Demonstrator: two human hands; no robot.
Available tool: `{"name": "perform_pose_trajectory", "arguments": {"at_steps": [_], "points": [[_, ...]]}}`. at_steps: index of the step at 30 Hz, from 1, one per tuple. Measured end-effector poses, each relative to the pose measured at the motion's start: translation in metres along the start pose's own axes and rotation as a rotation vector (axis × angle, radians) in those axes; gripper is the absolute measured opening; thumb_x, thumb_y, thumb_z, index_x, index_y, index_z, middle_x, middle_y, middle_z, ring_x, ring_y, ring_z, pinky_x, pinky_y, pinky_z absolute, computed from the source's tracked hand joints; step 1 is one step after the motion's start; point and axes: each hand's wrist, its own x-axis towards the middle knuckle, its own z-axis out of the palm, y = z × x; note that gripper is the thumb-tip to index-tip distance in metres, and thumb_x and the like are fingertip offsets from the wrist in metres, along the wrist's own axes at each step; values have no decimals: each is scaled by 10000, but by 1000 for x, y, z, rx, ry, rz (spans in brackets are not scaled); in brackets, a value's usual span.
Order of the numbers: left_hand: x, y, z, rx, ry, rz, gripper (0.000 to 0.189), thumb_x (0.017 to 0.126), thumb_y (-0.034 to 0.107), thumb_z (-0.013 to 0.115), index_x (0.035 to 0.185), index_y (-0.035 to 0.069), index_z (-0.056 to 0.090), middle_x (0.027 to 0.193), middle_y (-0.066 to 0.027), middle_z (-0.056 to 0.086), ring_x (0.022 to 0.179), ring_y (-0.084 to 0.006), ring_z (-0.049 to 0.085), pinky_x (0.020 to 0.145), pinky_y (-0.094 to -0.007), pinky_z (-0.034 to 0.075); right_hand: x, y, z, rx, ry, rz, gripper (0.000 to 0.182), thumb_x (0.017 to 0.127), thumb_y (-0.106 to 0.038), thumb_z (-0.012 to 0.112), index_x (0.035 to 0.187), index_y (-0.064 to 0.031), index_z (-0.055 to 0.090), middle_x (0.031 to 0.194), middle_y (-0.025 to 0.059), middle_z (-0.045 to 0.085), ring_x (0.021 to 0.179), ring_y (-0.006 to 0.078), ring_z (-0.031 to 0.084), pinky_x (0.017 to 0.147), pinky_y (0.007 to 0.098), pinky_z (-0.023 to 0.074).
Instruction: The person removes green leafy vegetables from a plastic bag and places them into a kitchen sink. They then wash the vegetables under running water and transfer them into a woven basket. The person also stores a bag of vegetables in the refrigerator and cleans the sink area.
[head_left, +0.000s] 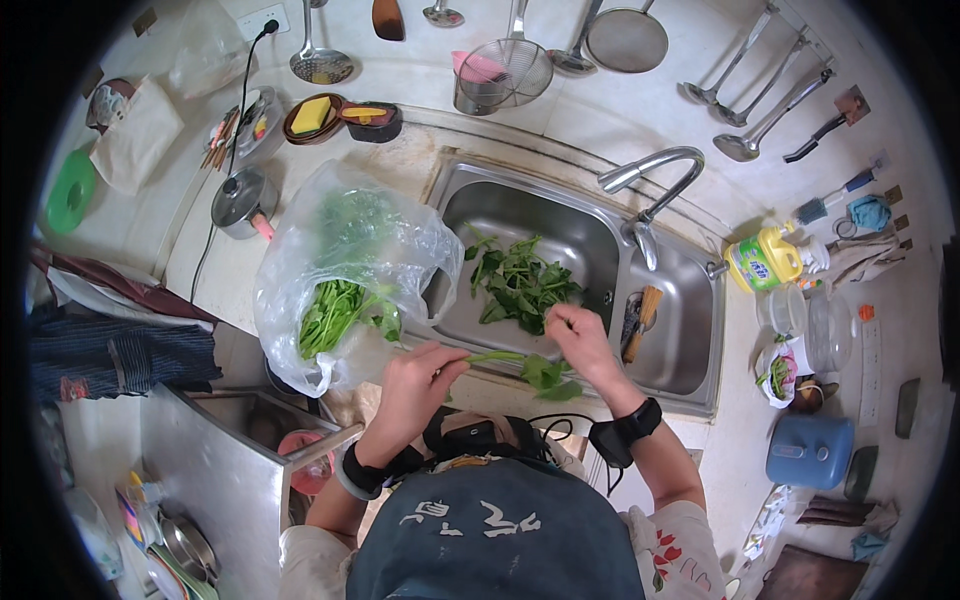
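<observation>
My left hand (421, 379) pinches the stem end of a leafy green sprig (551, 376) near the sink's front edge; the sprig's leaves hang to the right. My right hand (581, 337) is just above those leaves, its fingers curled, and whether it holds anything is hidden. Beyond it, a loose pile of leafy greens (521, 281) lies in the large basin of the steel sink (600, 217). At the left, a translucent plastic bag (289, 300) lies with its mouth towards me, and a bunch of green stems (330, 315) shows in it.
A chrome faucet (675, 191) rises behind the sink. The small basin holds a bamboo brush (643, 322). A small lidded pot (244, 202) stands left of the bag. Yellow detergent bottle (759, 259), clear containers (829, 330) and a blue box (810, 451) line the right counter.
</observation>
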Motion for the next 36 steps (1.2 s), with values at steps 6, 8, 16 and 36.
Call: {"name": "perform_pose_trajectory", "arguments": {"at_steps": [6, 8, 16, 36], "points": [[4, 0, 9, -67, -62, 91, 139, 793, 58, 666, 920, 4, 680, 748, -139, 627, 642, -259, 608, 568, -335, 462, -16, -49, 17, -342, -234, -579, 185, 781, -133, 623, 909, -37, 531, 774, 132, 523, 676, 283, 580, 573, 361, 465], [5, 5, 9, -83, -99, 69, 132, 796, 61, 663, 913, 0, 675, 746, -139, 627, 652, -267, 612, 574, -343, 465, -24, -51, 27, -598, -276, -699, 168, 760, -121, 618, 869, -43, 516, 751, 120, 507, 668, 274, 581, 548, 361, 468], [5, -11, 22, -112, -22, 141, 137, 820, 70, 645, 936, 2, 670, 703, -113, 615, 575, -241, 584, 554, -322, 455, -21, -32, 50, -298, -68, -513, 79, 732, -88, 592, 745, -30, 540, 664, 83, 524, 601, 239, 563, 514, 345, 423], [26, -33, 4, -2090, 27, -400, 297, 1010, 286, 407, 1122, 43, 536, 729, 21, 384, 543, -56, 336, 513, -193, 313, -3, -33, 58, 467, -415, -35, 244, 894, -202, 610, 1052, -19, 574, 926, 26, 599, 783, 91, 575, 701, 242, 457]]}}
